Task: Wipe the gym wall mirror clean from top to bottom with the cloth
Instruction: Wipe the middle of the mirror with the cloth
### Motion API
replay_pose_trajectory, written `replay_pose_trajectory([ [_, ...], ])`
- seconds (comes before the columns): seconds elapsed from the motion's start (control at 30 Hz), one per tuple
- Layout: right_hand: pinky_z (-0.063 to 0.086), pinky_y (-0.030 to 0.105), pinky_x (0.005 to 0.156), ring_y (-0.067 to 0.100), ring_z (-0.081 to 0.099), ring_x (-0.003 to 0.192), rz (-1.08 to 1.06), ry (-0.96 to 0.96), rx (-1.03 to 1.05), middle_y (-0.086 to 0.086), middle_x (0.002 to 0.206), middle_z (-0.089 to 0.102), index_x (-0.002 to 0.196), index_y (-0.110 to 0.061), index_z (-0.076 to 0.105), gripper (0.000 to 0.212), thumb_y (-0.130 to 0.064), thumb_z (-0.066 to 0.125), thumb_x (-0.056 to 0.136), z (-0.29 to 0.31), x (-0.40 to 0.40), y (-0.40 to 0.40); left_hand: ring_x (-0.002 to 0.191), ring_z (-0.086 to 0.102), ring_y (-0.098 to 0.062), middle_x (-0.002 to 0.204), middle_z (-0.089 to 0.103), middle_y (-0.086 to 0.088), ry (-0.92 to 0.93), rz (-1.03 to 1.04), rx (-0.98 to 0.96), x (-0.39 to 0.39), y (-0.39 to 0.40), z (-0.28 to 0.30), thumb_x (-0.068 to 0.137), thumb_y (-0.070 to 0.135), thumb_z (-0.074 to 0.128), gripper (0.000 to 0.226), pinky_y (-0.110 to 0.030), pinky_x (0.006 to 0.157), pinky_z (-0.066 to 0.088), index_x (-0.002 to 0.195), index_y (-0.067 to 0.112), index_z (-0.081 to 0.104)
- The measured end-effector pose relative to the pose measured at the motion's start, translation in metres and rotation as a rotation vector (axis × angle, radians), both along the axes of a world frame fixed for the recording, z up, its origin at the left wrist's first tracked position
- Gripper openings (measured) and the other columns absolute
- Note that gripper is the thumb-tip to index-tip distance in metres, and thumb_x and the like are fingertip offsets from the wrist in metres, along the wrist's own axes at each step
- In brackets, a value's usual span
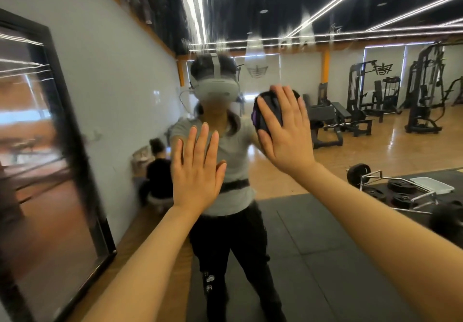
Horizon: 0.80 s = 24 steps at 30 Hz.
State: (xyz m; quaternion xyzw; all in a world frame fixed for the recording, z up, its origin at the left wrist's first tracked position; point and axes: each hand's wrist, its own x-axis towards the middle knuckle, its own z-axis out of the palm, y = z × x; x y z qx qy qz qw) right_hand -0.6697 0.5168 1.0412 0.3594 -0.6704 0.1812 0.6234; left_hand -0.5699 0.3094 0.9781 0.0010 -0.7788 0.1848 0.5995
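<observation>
Two bare hands raised flat against a gym wall mirror (325, 221), seen from a head-worn camera. Right hand (284, 131) spread wide, fingers straight, palm pressing a dark cloth (260, 111) with a purple fold onto the glass at about face height; cloth mostly hidden under the fingers, bulging out past the fingertips and toward the left side of the hand. Left hand (198, 169) just beside and slightly lower, fingers straight and together, holding nothing, apparently braced on the glass, though contact hard to confirm. Streaks and smears visible high on the mirror, above both hands, so the cloth probably needs to travel upward first, then sweep down; right hand already on the cloth, no regrasp called for. Nothing between cloth and upper glass. Black mirror frame (75, 131) at the left edge, white wall beyond. Reflected in the glass: a person in headset, grey top and black trousers, a crouching figure, weight machines, benches, a barbell and plates on dark floor mats, bright ceiling light strips. Blur across much of the view.
</observation>
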Motion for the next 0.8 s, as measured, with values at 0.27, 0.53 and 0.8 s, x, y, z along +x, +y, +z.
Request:
replay_pose_trajectory([
  [0.27,0.003,0.046,0.125,0.029,0.002,0.155,-0.068,-0.039,0.074,0.019,0.160,0.018,0.154,-0.017,0.029,0.053,-0.042,0.029,0.107,-0.109,0.002,0.006,0.154,-0.003,-0.028,0.164,0.010,-0.015,0.014,0.063,-0.020,-0.002,0.001,0.000,0.105,0.044,0.030,0.066,-0.049,0.124,0.004,0.158,0.008,0.012],
  [0.53,-0.002,0.044,0.125,0.039,0.016,0.150,-0.043,-0.082,-0.003,0.023,0.161,0.019,0.155,-0.014,0.029,0.059,-0.047,0.026,0.106,-0.030,-0.008,0.022,0.154,-0.006,-0.027,0.164,0.010,-0.016,0.041,0.056,-0.033,-0.003,0.001,0.000,0.105,0.043,0.034,0.068,-0.049,0.124,0.004,0.158,0.008,0.010],
  [0.8,0.010,0.051,0.123,0.044,0.017,0.149,-0.039,-0.029,-0.149,0.031,0.159,0.022,0.153,-0.007,0.037,0.056,-0.034,0.040,0.104,0.049,-0.020,0.034,0.153,-0.008,-0.027,0.163,0.010,-0.016,0.039,0.053,-0.036,-0.003,0.001,0.000,0.106,0.044,0.029,0.068,-0.050,0.124,0.003,0.158,0.009,0.004],
])
